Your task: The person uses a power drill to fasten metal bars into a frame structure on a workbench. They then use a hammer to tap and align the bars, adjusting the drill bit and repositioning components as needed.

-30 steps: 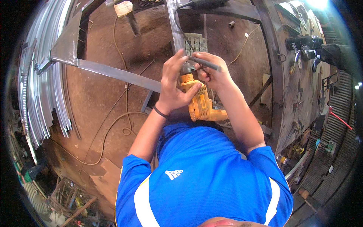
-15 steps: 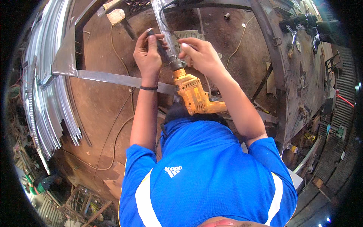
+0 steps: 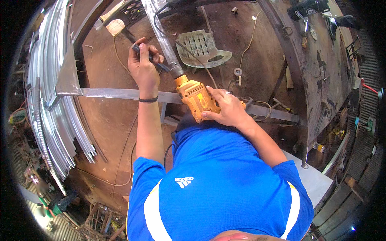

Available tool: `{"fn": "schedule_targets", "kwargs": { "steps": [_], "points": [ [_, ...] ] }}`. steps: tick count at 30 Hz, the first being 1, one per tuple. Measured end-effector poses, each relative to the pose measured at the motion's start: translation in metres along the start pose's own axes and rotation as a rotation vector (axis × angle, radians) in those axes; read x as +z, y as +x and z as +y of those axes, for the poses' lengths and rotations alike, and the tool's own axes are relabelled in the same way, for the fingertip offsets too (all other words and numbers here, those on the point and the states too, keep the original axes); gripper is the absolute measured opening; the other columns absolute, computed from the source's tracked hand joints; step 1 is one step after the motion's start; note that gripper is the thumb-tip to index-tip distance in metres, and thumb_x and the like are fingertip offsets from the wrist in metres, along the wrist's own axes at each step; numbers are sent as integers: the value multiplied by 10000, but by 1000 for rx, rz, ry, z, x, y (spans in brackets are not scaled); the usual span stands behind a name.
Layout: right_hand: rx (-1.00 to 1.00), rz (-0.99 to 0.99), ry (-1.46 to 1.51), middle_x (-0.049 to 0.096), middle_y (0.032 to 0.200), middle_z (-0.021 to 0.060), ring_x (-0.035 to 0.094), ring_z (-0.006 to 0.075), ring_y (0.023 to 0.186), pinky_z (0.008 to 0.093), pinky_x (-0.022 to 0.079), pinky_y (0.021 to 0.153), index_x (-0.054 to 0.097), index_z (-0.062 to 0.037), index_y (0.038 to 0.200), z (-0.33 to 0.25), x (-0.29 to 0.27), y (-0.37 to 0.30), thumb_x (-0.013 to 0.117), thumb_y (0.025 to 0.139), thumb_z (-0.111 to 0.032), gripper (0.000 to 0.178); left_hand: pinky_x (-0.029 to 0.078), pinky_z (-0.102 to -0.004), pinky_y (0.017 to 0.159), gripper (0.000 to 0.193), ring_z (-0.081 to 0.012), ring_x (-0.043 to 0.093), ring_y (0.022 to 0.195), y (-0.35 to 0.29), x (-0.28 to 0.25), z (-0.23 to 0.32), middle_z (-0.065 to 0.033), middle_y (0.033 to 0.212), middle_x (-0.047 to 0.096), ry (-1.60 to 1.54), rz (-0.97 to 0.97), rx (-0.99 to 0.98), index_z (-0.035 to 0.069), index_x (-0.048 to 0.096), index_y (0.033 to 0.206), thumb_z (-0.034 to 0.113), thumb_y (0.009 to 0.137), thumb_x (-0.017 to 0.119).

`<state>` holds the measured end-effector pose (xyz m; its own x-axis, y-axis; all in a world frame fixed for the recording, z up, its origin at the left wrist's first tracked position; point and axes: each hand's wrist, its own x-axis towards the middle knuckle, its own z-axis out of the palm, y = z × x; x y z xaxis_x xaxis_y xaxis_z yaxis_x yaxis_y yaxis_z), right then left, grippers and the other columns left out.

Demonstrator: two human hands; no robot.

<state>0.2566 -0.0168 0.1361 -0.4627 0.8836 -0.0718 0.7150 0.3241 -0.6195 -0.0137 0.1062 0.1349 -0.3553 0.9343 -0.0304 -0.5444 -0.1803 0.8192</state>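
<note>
A yellow-orange power drill lies in front of my blue shirt, its dark chuck end pointing away and slightly left. My right hand grips the drill's rear part, thumb on the near side and fingers over the far side. My left hand is closed around a black handle that slants from the fingers to the drill's front collar. Whether it is fixed to the collar I cannot tell. Just past the chuck runs a long grey metal bar. Below my left hand a flat metal strip crosses the frame.
Long silvery metal profiles are stacked at the left. A broken plastic chair back lies on the brown floor ahead, with cables around it. A dark metal-framed panel stands at the right, tools on its far end.
My right hand has come down from beside the chuck onto the drill's rear. My left hand has shifted left, still holding the black handle. The view has moved, showing more of the chair back.
</note>
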Motion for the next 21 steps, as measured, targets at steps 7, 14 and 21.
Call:
{"fn": "schedule_targets", "kwargs": {
  "steps": [7, 14, 21],
  "points": [
    [-11, -31, 74, 634, 1268, 207, 623, 383, 1159, 454, 516, 985, 604, 5, 1334, 12, -6, -8, 764, 853, -479, 700, 456, -313, 590, 262, -131, 498, 630, 0, -6, 3, -61, 820, 603, 30, -48, -27, 47, 586, 1304, 116, 1055, 547],
    [-35, -96, 263, 657, 1239, 232, 634, 400, 1160, 448, 505, 1003, 610, 19, 1329, 25, -13, -1, 775, 866, -395, 643, 471, -286, 607, 281, -119, 540, 661, 7, 13, 3, -50, 825, 625, 206, -140, -32, -15, 608, 1293, 56, 1023, 575],
    [-57, -105, 348, 653, 1217, 261, 631, 411, 1160, 444, 502, 1004, 597, 21, 1325, 39, -24, -3, 736, 892, -317, 566, 405, -230, 514, 221, -58, 509, 607, -25, 6, 13, -8, 733, 604, 457, -96, -181, -13, 653, 1206, 74, 1012, 593]
  ]
}}
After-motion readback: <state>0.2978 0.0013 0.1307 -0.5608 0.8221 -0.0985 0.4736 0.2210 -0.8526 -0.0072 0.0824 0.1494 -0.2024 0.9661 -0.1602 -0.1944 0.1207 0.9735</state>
